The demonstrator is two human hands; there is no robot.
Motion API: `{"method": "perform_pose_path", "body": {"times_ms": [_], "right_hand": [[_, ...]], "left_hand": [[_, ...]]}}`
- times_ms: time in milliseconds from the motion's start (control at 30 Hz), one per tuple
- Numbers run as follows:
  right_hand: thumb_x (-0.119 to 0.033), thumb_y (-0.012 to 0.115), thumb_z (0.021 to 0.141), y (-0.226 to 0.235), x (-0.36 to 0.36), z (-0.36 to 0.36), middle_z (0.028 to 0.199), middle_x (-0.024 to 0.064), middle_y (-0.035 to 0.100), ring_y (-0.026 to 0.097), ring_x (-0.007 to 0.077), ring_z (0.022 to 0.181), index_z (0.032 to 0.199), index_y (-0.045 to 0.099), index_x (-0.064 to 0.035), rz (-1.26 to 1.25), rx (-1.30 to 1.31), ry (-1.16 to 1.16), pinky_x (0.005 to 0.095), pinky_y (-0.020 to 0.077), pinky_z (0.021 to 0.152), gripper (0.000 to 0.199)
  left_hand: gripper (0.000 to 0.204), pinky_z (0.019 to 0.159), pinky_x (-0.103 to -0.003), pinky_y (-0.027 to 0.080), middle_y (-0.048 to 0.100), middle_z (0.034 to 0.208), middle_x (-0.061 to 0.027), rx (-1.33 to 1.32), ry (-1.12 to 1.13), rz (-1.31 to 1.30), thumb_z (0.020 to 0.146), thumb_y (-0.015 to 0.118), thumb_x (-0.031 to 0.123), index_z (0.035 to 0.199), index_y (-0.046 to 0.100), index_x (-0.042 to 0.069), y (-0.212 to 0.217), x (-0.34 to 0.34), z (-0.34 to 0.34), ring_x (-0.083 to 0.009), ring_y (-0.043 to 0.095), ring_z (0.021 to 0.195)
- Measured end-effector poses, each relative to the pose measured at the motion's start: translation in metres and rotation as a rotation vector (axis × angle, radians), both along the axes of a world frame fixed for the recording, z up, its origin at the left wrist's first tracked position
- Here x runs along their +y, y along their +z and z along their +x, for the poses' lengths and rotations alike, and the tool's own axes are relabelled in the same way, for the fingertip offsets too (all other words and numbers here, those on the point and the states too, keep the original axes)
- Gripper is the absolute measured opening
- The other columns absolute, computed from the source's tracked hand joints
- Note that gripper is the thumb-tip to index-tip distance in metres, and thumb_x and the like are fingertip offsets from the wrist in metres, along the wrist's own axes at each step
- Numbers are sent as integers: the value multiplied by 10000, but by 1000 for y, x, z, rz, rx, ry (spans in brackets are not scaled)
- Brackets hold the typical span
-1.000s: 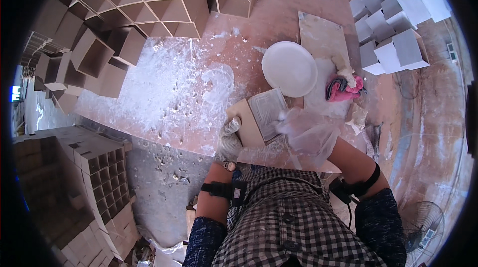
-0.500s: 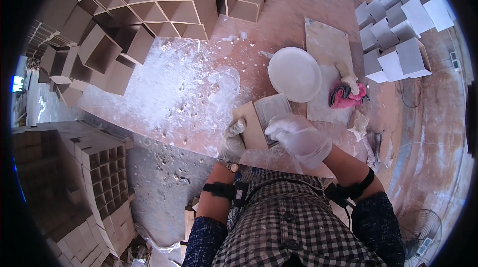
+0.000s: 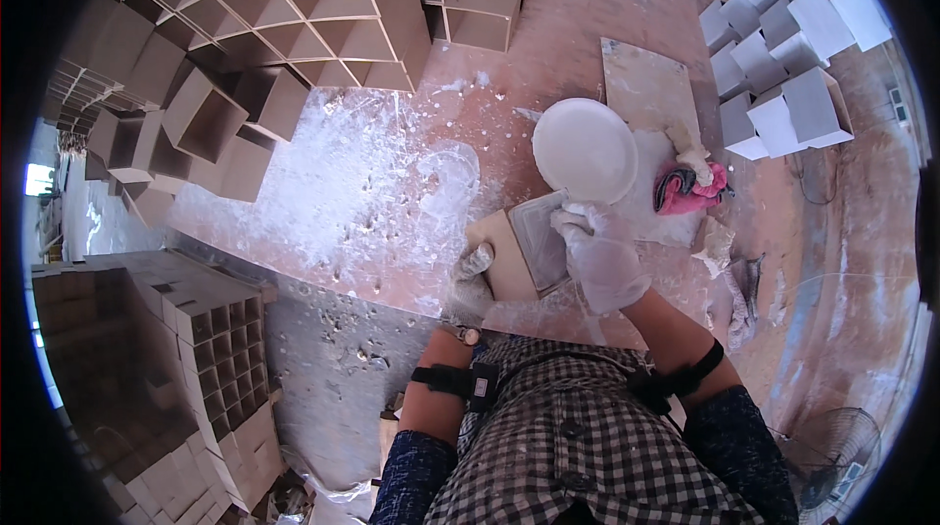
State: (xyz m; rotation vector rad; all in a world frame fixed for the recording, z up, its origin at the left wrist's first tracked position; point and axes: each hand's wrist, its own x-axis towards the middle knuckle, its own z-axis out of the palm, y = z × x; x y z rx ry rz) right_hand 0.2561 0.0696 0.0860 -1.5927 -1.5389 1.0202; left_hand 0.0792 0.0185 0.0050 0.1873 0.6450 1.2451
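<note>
My left hand (image 3: pixel 472 282), in a whitish dusty glove, grips the left edge of a brown box (image 3: pixel 504 256), its thumb lying on the top face. The box is tilted over the table's near edge. Its right side is a grey, wet-looking panel (image 3: pixel 541 239) with a raised rim line. My right hand (image 3: pixel 599 259), in a loose translucent glove, is closed at that panel's upper right edge. Whatever its fingers hold is hidden. Just beyond lies a round white lid or plate (image 3: pixel 585 151).
A dusty reddish table (image 3: pixel 392 163) spreads ahead, smeared white. At right lie a pale board (image 3: pixel 646 84), a pink cloth (image 3: pixel 690 187) and crumpled scraps (image 3: pixel 715 243). White boxes (image 3: pixel 783 55) stand far right, brown box stacks (image 3: pixel 284 6) far left, gridded boxes (image 3: pixel 225 358) nearer left.
My right hand has moved right and slightly up along the grey panel, baring more of it. My left hand keeps its grip on the box. The whole view has shifted slightly.
</note>
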Motion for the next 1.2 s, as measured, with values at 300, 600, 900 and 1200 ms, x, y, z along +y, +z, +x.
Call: {"method": "perform_pose_path", "body": {"times_ms": [300, 600, 900, 1200], "right_hand": [[-34, 595, 854, 26, 18, -46, 662, -43, 500, 460, 33, 515, 862, 615, -2, -328, 571, -261, 220, 359, 416, 39], [-39, 635, 845, 25, 18, -40, 761, 0, 620, 544, 59, 663, 909, 669, 32, -328, 502, 61, 233, 466, 587, 101], [-37, 626, 844, 51, 7, 14, 1033, 82, 682, 620, 119, 921, 1002, 686, 0, -376, 61, 727, 278, 505, 824, 173], [-91, 607, 877, 30, 23, 16, 861, 8, 639, 535, 75, 782, 1006, 674, 15, -180, 340, 76, 237, 459, 709, 181]], "left_hand": [[638, 993, -420, 467, 578, 1246, -121, -40, -20, -62, 810, 744, 282, 1315, 476, 0, -5, -4, -3, -264, 575, 1129], [682, 1000, -418, 454, 573, 1254, -116, -33, -36, -53, 776, 770, 286, 1313, 474, -13, 5, -3, -4, -263, 562, 1147], [751, 1005, -439, 450, 569, 1260, -133, -83, -17, -18, 757, 777, 361, 1320, 459, -19, -2, -5, -1, -288, 558, 1152], [719, 987, -435, 466, 575, 1235, -119, -64, -5, -47, 768, 774, 335, 1314, 462, -13, -12, -8, -5, -280, 567, 1136]]}}
